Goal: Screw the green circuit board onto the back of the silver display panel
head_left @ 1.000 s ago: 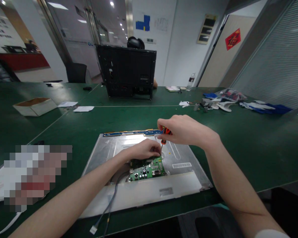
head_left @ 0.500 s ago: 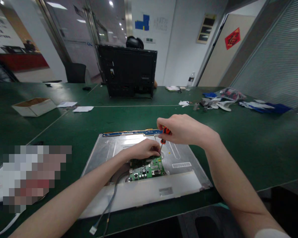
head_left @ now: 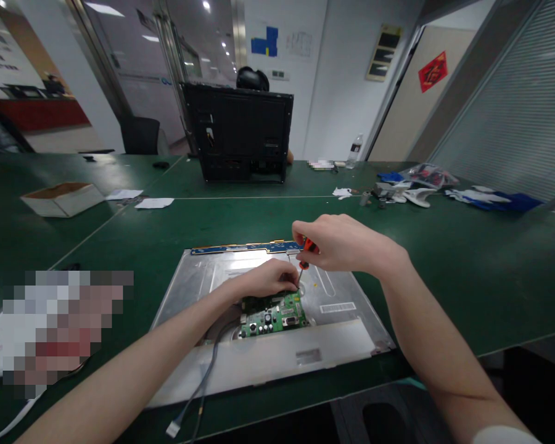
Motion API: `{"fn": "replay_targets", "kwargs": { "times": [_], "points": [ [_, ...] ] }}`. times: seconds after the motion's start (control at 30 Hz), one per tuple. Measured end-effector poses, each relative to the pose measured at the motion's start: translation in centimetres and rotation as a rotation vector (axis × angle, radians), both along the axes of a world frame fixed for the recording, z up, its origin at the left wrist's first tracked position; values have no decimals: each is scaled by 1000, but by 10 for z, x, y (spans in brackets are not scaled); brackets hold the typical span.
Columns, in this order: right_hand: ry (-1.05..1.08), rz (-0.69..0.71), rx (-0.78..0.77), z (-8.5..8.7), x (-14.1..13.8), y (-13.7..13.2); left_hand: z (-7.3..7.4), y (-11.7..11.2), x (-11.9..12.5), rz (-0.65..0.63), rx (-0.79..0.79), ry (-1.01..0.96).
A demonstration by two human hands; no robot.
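Observation:
A screwdriver [head_left: 311, 245] with an orange and black handle is gripped in my right hand [head_left: 340, 240], its shaft slanting down to the corner of a green circuit board [head_left: 280, 317]. Right at the screwdriver's tip are the closed fingers of my left hand [head_left: 275, 277]; what they pinch, if anything, is hidden. The board lies on the silver metal back of a display panel [head_left: 337, 336], partly covered by my left hand. Along the panel's far edge runs a narrow blue circuit strip [head_left: 240, 249]. A grey cable [head_left: 208, 370] hangs over the near edge, ending in a white plug [head_left: 172, 428].
A black monitor housing [head_left: 240, 132] stands across the green table [head_left: 467, 271], with a person partly hidden behind it. An open box [head_left: 65, 200] and papers [head_left: 155, 203] lie at left. Gloves [head_left: 483, 196], a plastic bag [head_left: 430, 175] and a bottle [head_left: 354, 152] are at the far right.
The screwdriver's handle has turned slightly in my right hand. Both hands otherwise keep their places, and the panel and board have not moved.

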State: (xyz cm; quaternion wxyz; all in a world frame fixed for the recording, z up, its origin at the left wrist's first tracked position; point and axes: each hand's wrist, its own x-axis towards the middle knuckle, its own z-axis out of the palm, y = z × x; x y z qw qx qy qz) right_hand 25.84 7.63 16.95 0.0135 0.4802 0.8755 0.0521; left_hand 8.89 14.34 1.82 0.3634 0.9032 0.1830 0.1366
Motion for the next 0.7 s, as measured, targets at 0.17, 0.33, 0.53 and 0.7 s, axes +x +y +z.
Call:
{"fn": "replay_targets", "kwargs": {
  "times": [0.17,0.33,0.53,0.7],
  "points": [
    [-18,-11,14,-1,-2,1,-1,0,0,-2,-1,-8],
    [-13,-7,31,1,-2,1,2,0,-1,-10,-2,-2],
    [7,7,48,3,2,0,4,0,-2,-19,-35,15],
    [15,17,56,4,4,0,6,-1,-2,-14,-36,8]
  ]
}}
